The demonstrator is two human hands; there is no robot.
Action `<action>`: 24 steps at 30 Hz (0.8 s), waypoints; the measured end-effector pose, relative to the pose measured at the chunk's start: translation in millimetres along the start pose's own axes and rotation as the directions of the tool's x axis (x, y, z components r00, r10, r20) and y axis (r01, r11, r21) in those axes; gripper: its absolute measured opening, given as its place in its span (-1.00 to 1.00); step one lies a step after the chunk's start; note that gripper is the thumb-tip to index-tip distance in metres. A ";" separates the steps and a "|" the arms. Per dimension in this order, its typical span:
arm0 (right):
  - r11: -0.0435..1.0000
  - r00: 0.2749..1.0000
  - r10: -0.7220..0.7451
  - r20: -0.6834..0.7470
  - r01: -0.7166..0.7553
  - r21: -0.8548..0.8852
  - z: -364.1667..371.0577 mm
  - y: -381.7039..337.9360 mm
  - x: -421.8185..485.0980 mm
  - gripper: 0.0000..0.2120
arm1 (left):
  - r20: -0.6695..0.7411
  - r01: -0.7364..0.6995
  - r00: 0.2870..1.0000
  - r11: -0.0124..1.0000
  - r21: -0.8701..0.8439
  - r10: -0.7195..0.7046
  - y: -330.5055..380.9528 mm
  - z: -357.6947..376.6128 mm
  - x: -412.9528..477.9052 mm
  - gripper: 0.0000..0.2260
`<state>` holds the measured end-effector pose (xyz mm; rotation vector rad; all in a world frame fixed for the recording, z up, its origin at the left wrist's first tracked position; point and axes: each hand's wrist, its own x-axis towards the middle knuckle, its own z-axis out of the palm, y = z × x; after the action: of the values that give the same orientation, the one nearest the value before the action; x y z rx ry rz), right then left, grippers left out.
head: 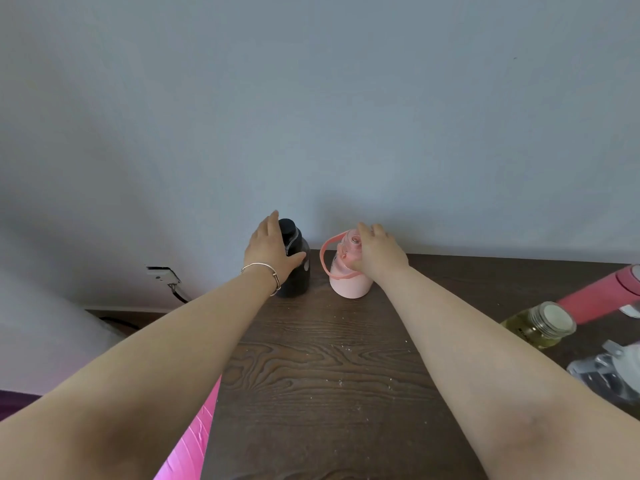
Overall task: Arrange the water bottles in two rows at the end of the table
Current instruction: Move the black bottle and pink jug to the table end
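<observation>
Your left hand (273, 249) wraps the shoulder of one upright black plastic bottle (296, 268), while your right hand (379, 252) closes over the lid of one upright pale pink bottle with a loop strap (348, 284). Both stand side by side at the far end of the dark wood-grain bench (311, 375). Three more bottles lie at its right edge: one clear yellow-tinted (533, 329), one bright pink (599, 299), one clear (609, 375).

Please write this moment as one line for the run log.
left hand: on black bottle | right hand: on pink bottle | both upright at wall end | others wait right
</observation>
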<state>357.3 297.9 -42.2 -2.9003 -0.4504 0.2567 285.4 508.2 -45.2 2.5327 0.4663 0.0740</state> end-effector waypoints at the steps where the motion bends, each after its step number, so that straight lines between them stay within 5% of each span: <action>1: 1.000 1.000 -0.007 -0.014 0.006 -0.029 -1.2 0.8 -4.9 -0.28 | -0.012 -0.057 0.998 0.993 0.101 0.058 1.3 -3.3 -2.9 -0.11; 7: 0.973 0.988 -0.076 -0.132 0.045 -0.227 -10.5 10.2 -41.0 -0.27 | 0.053 -0.280 0.953 0.799 0.531 0.299 11.1 -13.9 -26.9 -0.23; 24: 0.960 0.982 -0.069 -0.177 0.017 -0.281 -23.0 104.0 -169.8 -0.26 | 0.196 -0.365 0.929 0.707 0.606 0.313 96.8 35.8 -138.7 -0.22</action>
<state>231.8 143.4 -18.8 -3.1424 -0.5572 -0.0934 190.9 366.2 -17.3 3.2569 -0.0480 -0.0605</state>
